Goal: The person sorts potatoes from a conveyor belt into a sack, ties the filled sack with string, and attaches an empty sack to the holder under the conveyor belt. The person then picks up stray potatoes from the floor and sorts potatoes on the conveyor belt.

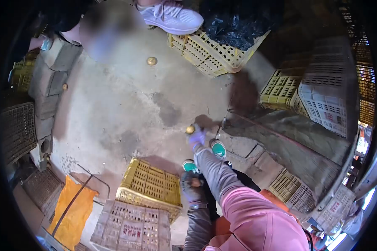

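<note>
My right hand [197, 137], in a pale purple glove, reaches forward over the concrete floor. Its fingers are closed on a round yellow-brown piece of produce [190, 129], whose exact kind I cannot tell. My left hand [191, 186], in a grey glove, is close to my body, beside the yellow plastic crate [151, 182]. Its fingers look curled around a brownish patch that I cannot make out. Farther off on the floor lies another round yellow-brown piece [152, 61].
A whitish crate [130, 226] stands against the yellow one. Another yellow crate [209, 54] bears black plastic, near a person's light shoe [174, 19]. Grey blocks [50, 90] line the left; an orange sack [71, 209] lies front left. More crates [322, 100] stand right.
</note>
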`<state>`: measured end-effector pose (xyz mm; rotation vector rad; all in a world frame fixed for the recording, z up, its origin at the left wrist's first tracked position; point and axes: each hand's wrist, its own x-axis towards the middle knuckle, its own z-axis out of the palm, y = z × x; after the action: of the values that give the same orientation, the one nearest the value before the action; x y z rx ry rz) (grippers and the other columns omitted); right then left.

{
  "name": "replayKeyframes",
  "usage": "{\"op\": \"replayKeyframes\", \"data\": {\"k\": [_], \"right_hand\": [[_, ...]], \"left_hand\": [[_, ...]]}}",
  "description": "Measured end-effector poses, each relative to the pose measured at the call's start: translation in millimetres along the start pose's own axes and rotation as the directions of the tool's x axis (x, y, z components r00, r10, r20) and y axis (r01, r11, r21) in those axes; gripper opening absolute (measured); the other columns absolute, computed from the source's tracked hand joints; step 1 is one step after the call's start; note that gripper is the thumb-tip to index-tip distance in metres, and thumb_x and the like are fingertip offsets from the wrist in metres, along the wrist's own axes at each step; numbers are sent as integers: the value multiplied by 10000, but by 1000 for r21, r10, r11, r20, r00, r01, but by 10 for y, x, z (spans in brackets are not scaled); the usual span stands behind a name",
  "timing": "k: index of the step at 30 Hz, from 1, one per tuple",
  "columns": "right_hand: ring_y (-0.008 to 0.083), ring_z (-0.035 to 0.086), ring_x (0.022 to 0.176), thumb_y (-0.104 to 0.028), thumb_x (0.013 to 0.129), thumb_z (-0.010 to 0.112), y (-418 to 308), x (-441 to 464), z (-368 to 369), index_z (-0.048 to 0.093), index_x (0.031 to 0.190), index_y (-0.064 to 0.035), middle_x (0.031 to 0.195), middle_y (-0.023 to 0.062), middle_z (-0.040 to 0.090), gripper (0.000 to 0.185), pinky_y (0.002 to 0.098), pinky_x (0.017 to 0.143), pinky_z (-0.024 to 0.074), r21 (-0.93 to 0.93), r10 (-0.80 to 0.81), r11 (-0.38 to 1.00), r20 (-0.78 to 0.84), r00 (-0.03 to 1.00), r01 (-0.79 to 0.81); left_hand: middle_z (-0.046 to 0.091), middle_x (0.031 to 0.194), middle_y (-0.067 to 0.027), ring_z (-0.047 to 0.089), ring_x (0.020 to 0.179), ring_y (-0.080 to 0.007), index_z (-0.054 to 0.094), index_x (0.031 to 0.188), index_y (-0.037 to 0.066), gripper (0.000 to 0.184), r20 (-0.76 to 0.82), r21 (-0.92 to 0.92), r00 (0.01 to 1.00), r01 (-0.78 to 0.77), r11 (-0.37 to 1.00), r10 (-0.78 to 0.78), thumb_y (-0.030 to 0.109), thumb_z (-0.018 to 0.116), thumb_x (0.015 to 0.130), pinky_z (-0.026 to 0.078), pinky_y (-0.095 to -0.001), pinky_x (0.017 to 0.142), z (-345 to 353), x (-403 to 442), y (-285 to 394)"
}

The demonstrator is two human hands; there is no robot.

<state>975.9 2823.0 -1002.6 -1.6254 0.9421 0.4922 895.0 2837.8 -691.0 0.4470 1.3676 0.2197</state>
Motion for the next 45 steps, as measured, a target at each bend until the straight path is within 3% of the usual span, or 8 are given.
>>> {"op": "replayKeyframes", "data": {"k": [6,12,19,26,30,33,39,45], "right_hand": [[259,568,958,-128,614,796,-604,-2242,24,585,1112,-142,1077,130,543,542,368,779,506,-277,252,948,361,898,-154],[152,560,945,-106,716,723,-3009,-3843,-857,503,1201,-75,1022,30,592,534,283,813,467,-183,231,971,871,433,-151],[149,561,963,-110,754,662,-5346,-4418,-3821,465,1204,-57,1154,76,542,494,273,761,493,45,-15,948,995,99,-314],[160,615,864,-131,813,666,-5251,-4240,-5491,460,1213,-172,1084,62,569,452,323,676,551,607,-182,793,316,931,-51],[334,497,1163,-270,783,692,-4525,-3631,-5987,407,1324,-15,1278,209,489,662,364,962,409,-277,-519,847,-251,817,453],[390,458,1184,-320,826,599,-4270,-3534,-6620,467,1278,-9,1298,269,443,564,397,981,388,-533,-659,731,-388,644,427],[416,545,1046,-385,856,532,-3681,-2802,-7043,552,1163,-24,1084,266,588,474,422,900,440,-445,-316,855,-37,948,267],[423,571,969,-399,851,531,-3918,-2862,-7210,565,1131,-70,1001,229,627,433,437,824,465,-451,-211,867,53,976,212]], "left_hand": [[587,864,40,555,745,-107,551,1083,150,245,-218,-118,973,-110,987,83,288,545,880,402,-259,557,-466,-834,1050],[541,807,61,528,724,-83,553,1050,171,191,-30,-157,993,-114,981,110,293,461,934,399,-201,495,-566,-1988,1692],[531,1169,-97,538,1044,-230,504,1208,84,370,722,243,650,84,966,-238,244,572,881,493,-372,800,726,-3364,1926],[554,1160,-97,558,1060,-228,471,1228,38,426,794,602,384,-389,697,-471,237,597,873,485,-312,811,2484,-4391,942],[594,1030,-138,577,956,-267,524,1160,28,405,978,164,187,-964,207,96,226,646,828,455,-357,861,2552,-3871,127],[560,1131,-240,534,1061,-390,533,1153,22,480,970,220,168,-913,-342,177,278,664,769,425,-420,918,2432,-3938,243],[625,1007,-239,599,956,-388,566,1124,23,437,790,602,590,-700,-385,163,352,546,837,469,-432,795,2341,-3311,-293],[644,983,-214,619,940,-363,597,1112,15,356,740,668,633,-651,-360,226,261,523,865,486,-392,768,2727,-3135,-441]]}}
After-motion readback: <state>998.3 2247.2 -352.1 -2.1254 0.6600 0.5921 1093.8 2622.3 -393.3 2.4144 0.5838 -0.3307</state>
